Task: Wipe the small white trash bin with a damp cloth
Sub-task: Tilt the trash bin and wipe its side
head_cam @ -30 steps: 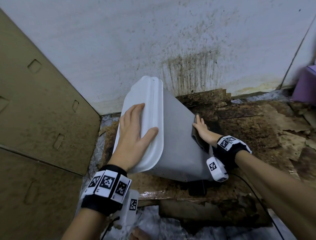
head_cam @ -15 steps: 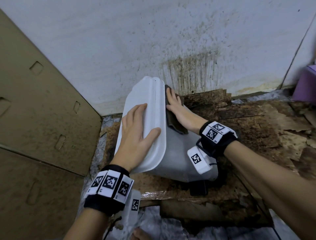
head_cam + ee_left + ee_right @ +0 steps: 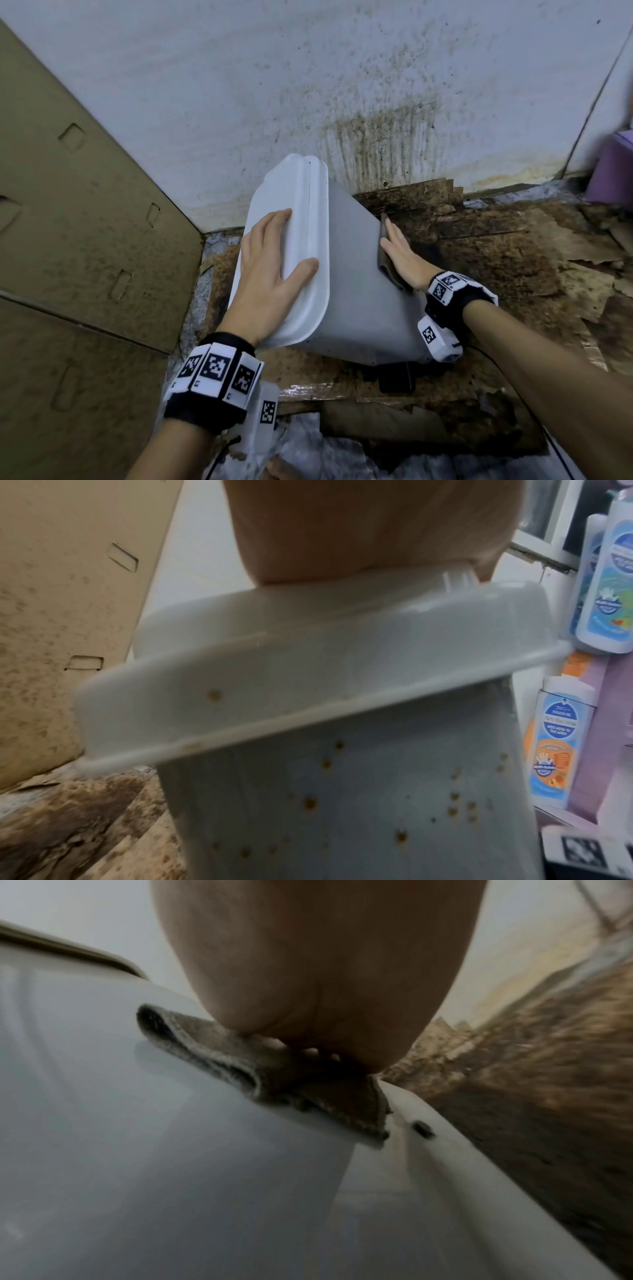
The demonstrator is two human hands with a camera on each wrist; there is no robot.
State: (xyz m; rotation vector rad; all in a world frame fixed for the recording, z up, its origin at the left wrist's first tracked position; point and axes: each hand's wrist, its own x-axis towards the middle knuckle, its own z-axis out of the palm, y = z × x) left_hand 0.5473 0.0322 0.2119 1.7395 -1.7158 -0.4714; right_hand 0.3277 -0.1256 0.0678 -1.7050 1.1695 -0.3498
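Note:
The small white trash bin (image 3: 352, 291) lies tipped over on the floor, its lid (image 3: 294, 219) facing left. My left hand (image 3: 270, 263) rests flat on the lid with straight fingers, thumb on the lid's rim. My right hand (image 3: 399, 253) presses a folded grey-brown cloth (image 3: 385, 263) flat against the bin's right side edge. In the right wrist view the cloth (image 3: 274, 1080) sits under my palm on the white wall (image 3: 137, 1150). The left wrist view shows the lid (image 3: 274, 669) and brown specks on the bin body (image 3: 377, 804).
A stained white wall (image 3: 342, 85) stands right behind the bin. Brown cardboard (image 3: 68, 240) rises on the left. The floor (image 3: 513, 274) is covered with damp, peeling brown cardboard. A purple object (image 3: 613, 171) sits at far right. Several soap bottles (image 3: 555, 737) stand on a shelf.
My right hand with the cloth slid from the bin's upper side near the lid back down to the right side edge. The left hand stayed on the lid.

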